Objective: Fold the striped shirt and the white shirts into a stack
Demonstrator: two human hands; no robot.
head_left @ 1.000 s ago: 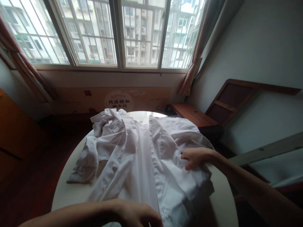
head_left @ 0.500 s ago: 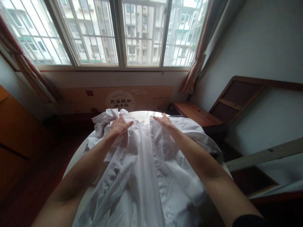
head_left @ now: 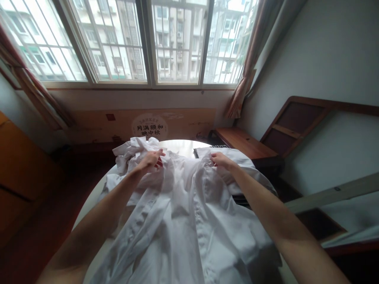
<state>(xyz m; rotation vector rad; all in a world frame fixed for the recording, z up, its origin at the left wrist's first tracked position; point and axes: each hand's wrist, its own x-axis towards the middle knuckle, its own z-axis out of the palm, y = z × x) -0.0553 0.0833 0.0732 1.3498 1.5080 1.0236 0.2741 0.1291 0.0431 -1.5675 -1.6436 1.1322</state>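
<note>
A crumpled white button-up shirt (head_left: 183,213) lies spread over a round pale table (head_left: 177,145). My left hand (head_left: 149,161) is closed on the shirt's fabric near its far left end, beside a bunched collar or sleeve. My right hand (head_left: 220,159) pinches the fabric at the far right end. Both arms reach forward across the shirt. The button placket runs down the middle towards me.
A dark striped item (head_left: 217,146) peeks out beneath the shirt at the far right. A wooden side table (head_left: 242,144) and a leaning wooden frame (head_left: 293,122) stand to the right. A large window (head_left: 148,39) and a cardboard panel with printed characters (head_left: 148,127) lie beyond.
A second ago my hands were near me, right on the shirt's right side. They reached to the far end, and now grip and lift the fabric there, bunching it towards me.
</note>
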